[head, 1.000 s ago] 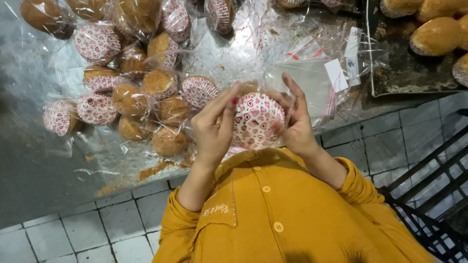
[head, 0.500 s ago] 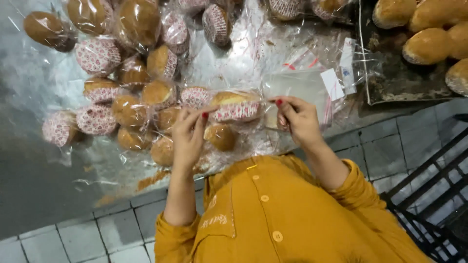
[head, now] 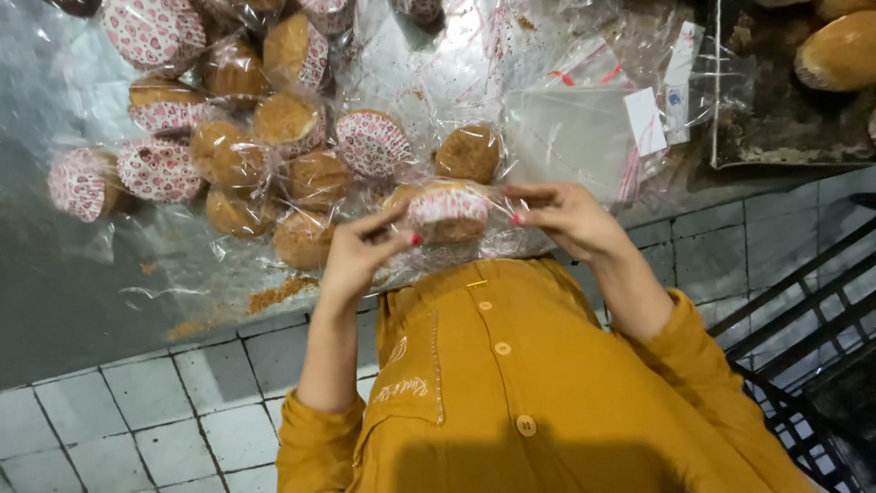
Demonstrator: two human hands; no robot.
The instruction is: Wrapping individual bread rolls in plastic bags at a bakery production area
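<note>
My left hand (head: 360,254) and my right hand (head: 568,219) hold the two ends of a clear plastic bag with a muffin (head: 444,210) inside. The muffin sits in a white paper cup with a red pattern and lies on its side between the hands. It hovers at the near edge of the metal table (head: 73,292), right above my mustard-yellow shirt (head: 511,383). Just behind it lies a pile of bagged muffins (head: 274,155), some brown top up, some showing the patterned cup.
A stack of empty clear bags (head: 584,137) lies right of the pile. A dark tray with brown buns (head: 835,55) stands at the far right. Crumbs (head: 278,294) dot the table edge. Below are white floor tiles (head: 137,420) and a black metal rack (head: 803,329).
The muffin showed its cup bottom between my closed-in hands; now it lies sideways and lower, and my hands have moved apart along the bag's ends.
</note>
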